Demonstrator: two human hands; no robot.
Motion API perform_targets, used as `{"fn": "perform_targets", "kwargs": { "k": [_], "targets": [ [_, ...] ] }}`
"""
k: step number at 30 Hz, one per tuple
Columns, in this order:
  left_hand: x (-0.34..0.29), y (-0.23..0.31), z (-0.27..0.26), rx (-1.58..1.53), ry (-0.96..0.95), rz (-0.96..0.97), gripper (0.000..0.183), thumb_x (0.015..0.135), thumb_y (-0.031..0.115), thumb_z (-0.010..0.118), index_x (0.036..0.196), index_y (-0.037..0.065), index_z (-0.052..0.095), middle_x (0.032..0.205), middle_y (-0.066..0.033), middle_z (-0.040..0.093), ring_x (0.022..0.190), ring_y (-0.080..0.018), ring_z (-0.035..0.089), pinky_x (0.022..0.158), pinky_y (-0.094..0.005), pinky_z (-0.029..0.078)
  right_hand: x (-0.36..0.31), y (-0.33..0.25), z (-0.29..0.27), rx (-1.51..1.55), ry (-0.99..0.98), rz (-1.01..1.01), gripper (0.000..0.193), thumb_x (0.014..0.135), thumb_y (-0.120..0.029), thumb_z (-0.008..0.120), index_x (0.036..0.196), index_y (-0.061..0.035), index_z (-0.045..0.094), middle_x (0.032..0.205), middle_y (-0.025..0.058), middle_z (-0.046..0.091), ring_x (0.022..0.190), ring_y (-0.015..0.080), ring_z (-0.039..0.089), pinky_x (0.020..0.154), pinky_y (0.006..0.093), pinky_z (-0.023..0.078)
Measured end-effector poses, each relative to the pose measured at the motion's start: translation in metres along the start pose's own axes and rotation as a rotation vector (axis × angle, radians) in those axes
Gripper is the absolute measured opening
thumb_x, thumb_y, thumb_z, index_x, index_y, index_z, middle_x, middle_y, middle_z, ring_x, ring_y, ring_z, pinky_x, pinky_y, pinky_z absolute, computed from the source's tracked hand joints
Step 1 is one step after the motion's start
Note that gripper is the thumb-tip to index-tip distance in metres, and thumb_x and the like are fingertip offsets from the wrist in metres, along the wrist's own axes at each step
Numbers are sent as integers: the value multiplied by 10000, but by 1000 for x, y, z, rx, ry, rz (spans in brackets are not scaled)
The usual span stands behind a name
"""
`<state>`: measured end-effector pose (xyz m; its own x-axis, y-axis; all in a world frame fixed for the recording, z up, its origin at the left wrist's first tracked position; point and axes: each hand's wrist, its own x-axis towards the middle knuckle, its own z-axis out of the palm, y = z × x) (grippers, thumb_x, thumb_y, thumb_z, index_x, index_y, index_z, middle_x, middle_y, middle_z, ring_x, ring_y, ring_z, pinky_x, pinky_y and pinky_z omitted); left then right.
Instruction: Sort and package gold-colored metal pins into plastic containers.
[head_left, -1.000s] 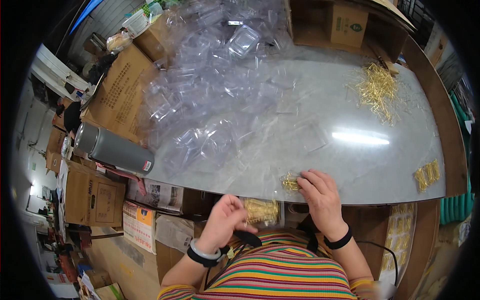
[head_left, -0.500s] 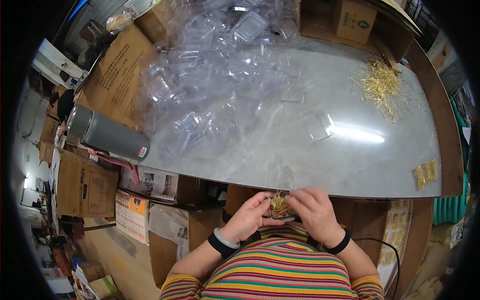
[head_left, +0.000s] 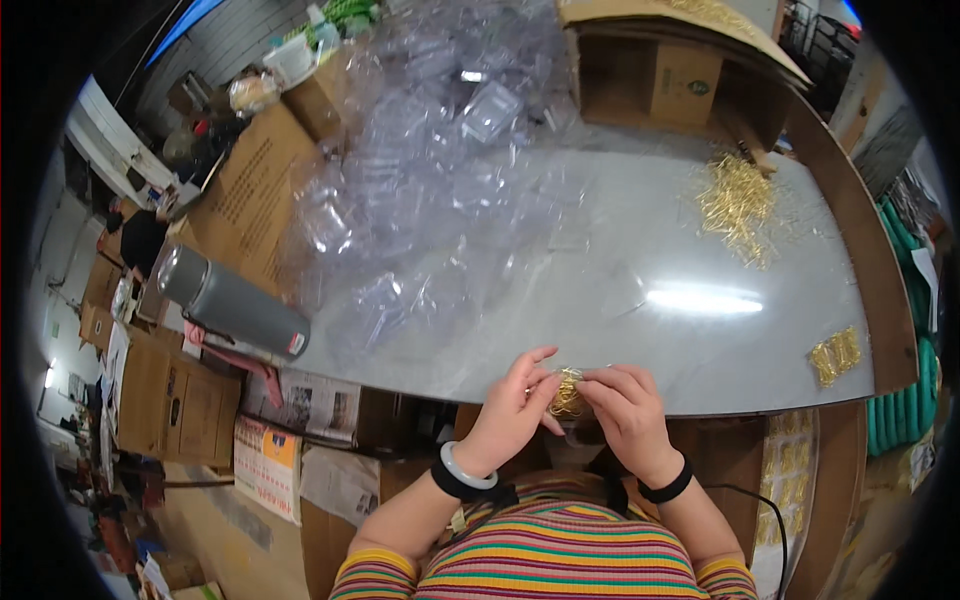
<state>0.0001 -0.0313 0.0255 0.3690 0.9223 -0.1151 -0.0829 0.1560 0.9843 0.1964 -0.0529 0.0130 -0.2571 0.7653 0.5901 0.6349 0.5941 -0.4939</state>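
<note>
At the table's front edge, a small bundle of thin gold-coloured metal pins (head_left: 567, 394) sits between my two hands. My left hand (head_left: 512, 412) grips the bundle's left side between thumb and fingers, with the index finger raised. The fingertips of my right hand (head_left: 630, 412) pinch its right side. What kind of pins these are is too small to make out. A loose heap of the same gold pins (head_left: 737, 207) lies at the back right of the table. Small gold bundles (head_left: 835, 357) rest at the right front corner.
Clear plastic boxes (head_left: 400, 190) are piled over the grey table's (head_left: 600, 330) left and back. A grey bottle (head_left: 245, 305) lies at the left edge. Cardboard walls (head_left: 870, 240) bound the right side. Packed gold bundles (head_left: 790, 465) lie below the table, beside a black cable (head_left: 765, 500).
Both hands have risen a little with the bundle, from below the table's edge to its edge. My left index finger has lifted. The view has shifted slightly.
</note>
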Motion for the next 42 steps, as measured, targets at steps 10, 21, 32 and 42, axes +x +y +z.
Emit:
{"fn": "perform_targets", "kwargs": {
  "k": [10,21,32,42],
  "targets": [
    [21,-25,6,1103,-49,607,639,934,196,647,1466,-55,397,1504,-232,404,1429,-451,350,1181,-534,294,-3,10,-2,13,157,176,416,854,-7,698,1262,-24,619,1228,169,624,1137,380,576,993,461,470],
    [20,-31,13,1168,-3,626,601,920,169,651,1443,-41,442,1518,-233,382,1421,-458,359,1178,-561,293,-21,-2,-4,-25,-10,288,633,901,-90,682,1472,-6,421,1488,244,457,1390,438,426,1160,583,284],
    [21,-35,12,1144,-10,636,516,944,153,598,1407,-42,483,1464,-229,456,1401,-437,395,1174,-563,298,-9,-1,2,106,200,451,466,851,-28,714,1297,-65,581,1088,176,599,1051,354,601,929,455,487],
    [20,-37,17,1231,122,740,454,937,138,604,1351,-35,538,1409,-228,473,1369,-451,406,1155,-558,334,-25,5,15,-26,403,213,455,844,1,693,1290,-38,614,1153,133,681,1113,341,623,1003,462,477]
  ]
}}
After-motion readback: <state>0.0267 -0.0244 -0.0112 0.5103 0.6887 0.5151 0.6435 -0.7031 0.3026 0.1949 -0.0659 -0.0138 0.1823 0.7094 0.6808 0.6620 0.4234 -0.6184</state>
